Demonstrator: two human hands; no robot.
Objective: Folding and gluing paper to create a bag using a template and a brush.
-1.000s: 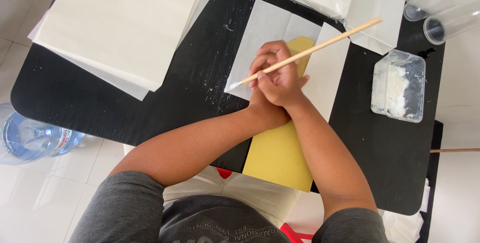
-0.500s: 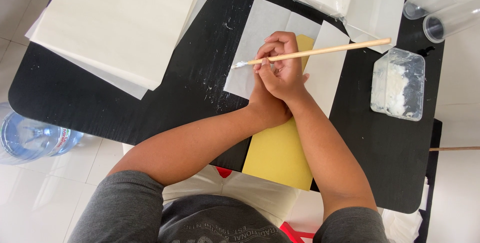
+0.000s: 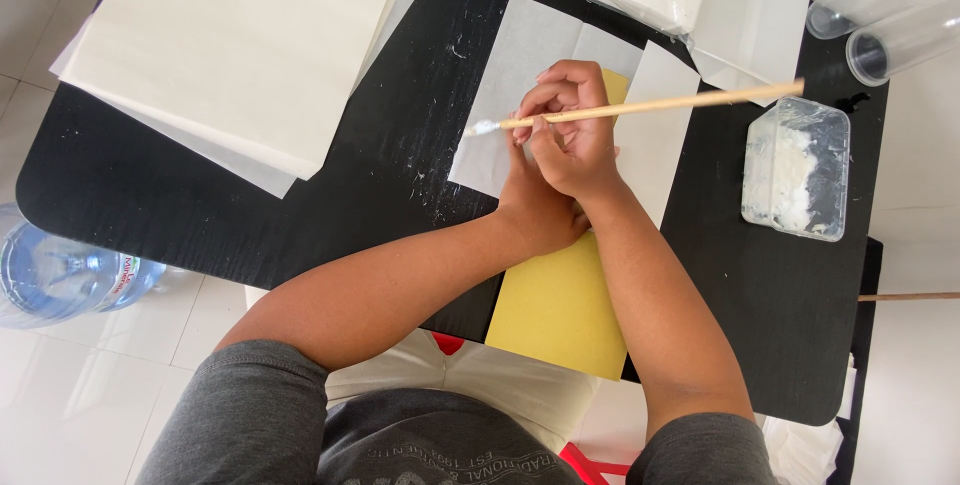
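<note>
Brush, thin wooden handle, pinched in right hand; white-tipped end now points left over white paper near table's far edge, flatter than a second ago. Left hand mostly hidden under right, pressing yellow sheet; grip unclear. Paste tub at right edge.

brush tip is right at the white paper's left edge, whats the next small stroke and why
Probably draw the brush back rightward across the white sheet toward the yellow paper. Its paste-loaded tip sits by the sheet's left edge, the right hand grips the handle, and the left hand presses the papers flat.
</note>
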